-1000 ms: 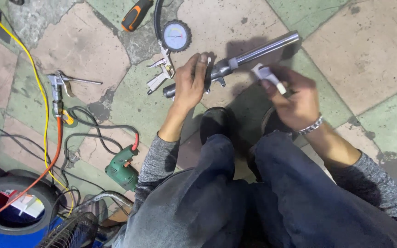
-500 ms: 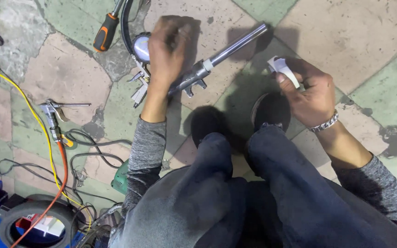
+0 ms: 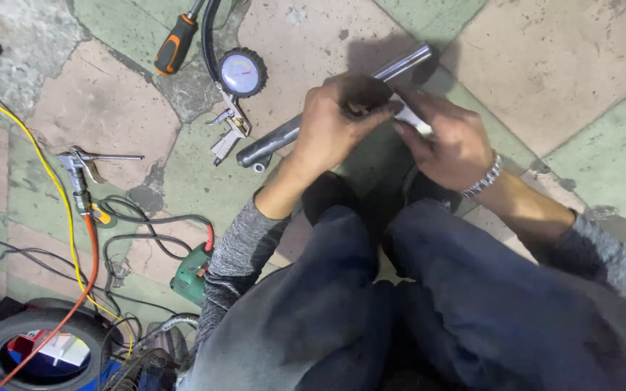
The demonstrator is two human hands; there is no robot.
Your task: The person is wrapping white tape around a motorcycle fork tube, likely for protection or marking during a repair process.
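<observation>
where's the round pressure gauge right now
In the head view the pressure gauge lies on the tiled floor, upper left of centre, just left of the left hand and right of the orange-handled screwdriver.

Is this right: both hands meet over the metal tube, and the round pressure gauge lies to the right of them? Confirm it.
Not quite. The head view shows the left hand and right hand meeting over the metal tube, but the pressure gauge lies to their left.

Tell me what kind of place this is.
Probably a tyre or vehicle repair workshop floor: a tyre inflator gauge with hose, an air blow gun and a small tyre lie on the stone paving around the person's hands.
</observation>
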